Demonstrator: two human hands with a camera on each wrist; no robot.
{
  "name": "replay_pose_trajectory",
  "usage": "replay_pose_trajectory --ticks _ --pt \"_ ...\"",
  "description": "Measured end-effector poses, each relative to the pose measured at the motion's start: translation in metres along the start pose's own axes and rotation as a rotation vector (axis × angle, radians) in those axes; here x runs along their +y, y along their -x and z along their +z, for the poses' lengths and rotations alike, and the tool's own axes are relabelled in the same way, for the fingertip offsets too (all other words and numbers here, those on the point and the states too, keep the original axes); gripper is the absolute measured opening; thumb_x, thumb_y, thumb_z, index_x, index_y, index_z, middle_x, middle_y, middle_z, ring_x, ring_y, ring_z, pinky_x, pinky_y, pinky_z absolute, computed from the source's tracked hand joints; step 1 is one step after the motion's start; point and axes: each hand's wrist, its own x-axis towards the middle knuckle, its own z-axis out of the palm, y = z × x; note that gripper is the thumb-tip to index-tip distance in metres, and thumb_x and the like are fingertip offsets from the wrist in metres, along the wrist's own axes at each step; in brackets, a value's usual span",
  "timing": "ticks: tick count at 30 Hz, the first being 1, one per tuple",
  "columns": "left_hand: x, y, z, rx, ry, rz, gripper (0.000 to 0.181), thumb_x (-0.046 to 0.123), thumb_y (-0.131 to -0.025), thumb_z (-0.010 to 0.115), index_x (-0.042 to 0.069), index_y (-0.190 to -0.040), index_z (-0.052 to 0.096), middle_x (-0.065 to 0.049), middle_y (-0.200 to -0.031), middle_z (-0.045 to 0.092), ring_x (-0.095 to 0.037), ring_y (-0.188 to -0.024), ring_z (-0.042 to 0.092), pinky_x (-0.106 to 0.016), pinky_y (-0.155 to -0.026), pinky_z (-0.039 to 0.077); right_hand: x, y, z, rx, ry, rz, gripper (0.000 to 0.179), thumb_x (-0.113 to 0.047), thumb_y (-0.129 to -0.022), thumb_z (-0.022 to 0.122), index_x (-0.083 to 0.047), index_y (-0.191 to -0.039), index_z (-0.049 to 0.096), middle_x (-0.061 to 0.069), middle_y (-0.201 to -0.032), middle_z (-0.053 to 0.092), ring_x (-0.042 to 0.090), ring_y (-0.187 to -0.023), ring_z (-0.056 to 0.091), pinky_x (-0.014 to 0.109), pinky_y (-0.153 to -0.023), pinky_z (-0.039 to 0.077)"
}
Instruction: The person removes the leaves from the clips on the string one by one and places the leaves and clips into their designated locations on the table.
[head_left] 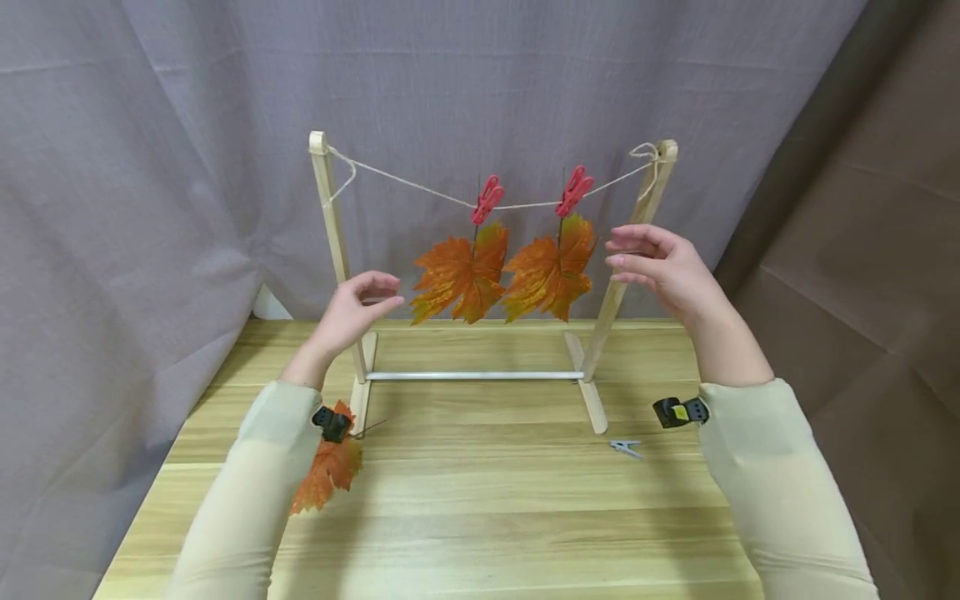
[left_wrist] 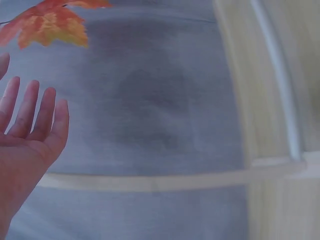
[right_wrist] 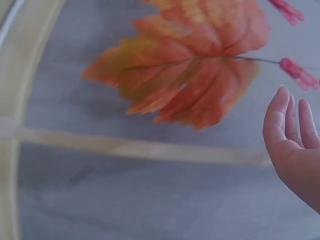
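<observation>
Two orange maple-type leaves hang from a string (head_left: pixel 405 179), the left leaf (head_left: pixel 457 279) beside the right leaf (head_left: pixel 553 275). Each stem is clipped by a pink clothespin, the left clothespin (head_left: pixel 488 200) and the right clothespin (head_left: pixel 575 192). My left hand (head_left: pixel 358 307) is raised by the left post, its fingers relaxed and apart from the left leaf. Near the right post, my right hand (head_left: pixel 660 268) is lifted with loosely bent fingers and holds nothing. In the right wrist view, a hanging leaf (right_wrist: pixel 200 65) is close to that hand.
A wooden frame with a left post (head_left: pixel 330 208), a right post (head_left: pixel 651 200) and a white crossbar (head_left: pixel 480 376) stands on the wooden table (head_left: pixel 480 517). A third leaf (head_left: pixel 333 467) lies partly behind the left forearm. A grey-blue clothespin (head_left: pixel 626 448) lies near the right foot. Grey curtain (head_left: pixel 480 75) hangs behind.
</observation>
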Motion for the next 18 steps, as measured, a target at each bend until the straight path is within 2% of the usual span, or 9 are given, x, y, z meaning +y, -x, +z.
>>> replay_pose_trajectory --ticks 3,6,12,18 --pt "0.009 -0.006 0.002 0.006 0.011 0.016 0.036 0.019 -0.088 0.065 0.0 -0.118 0.057 -0.017 -0.12 0.059 -0.028 -0.111 0.058 -0.039 -0.095 0.046 -0.01 -0.005 0.009 -0.032 -0.047 -0.034 0.025 0.005 -0.086 0.06 -0.011 -0.105 0.064 0.001 -0.097 0.067 0.012 -0.087 0.067 0.024 -0.072 0.055" --pt "0.018 -0.01 0.003 0.004 0.023 0.021 0.036 0.02 -0.088 0.065 0.001 -0.118 0.057 -0.016 -0.121 0.059 -0.027 -0.113 0.057 -0.039 -0.096 0.044 -0.018 -0.01 0.017 -0.045 -0.049 -0.055 0.025 0.004 -0.086 0.06 -0.01 -0.106 0.064 0.002 -0.098 0.066 0.012 -0.088 0.067 0.024 -0.073 0.055" --pt "0.033 -0.018 0.006 -0.005 0.033 0.036 0.038 0.02 -0.087 0.066 0.003 -0.12 0.057 -0.016 -0.122 0.06 -0.027 -0.113 0.057 -0.039 -0.098 0.044 -0.031 -0.021 0.036 -0.048 0.034 -0.06 0.029 0.002 -0.085 0.063 -0.005 -0.113 0.059 0.003 -0.101 0.065 0.012 -0.088 0.064 0.024 -0.075 0.054" --pt "0.047 -0.032 0.012 0.02 0.038 0.072 0.037 0.019 -0.086 0.068 0.002 -0.117 0.059 -0.014 -0.12 0.061 -0.025 -0.111 0.059 -0.036 -0.096 0.046 -0.039 -0.033 0.057 -0.047 0.096 -0.043 0.031 0.001 -0.084 0.065 -0.005 -0.114 0.059 0.004 -0.104 0.063 0.012 -0.09 0.062 0.023 -0.075 0.054"
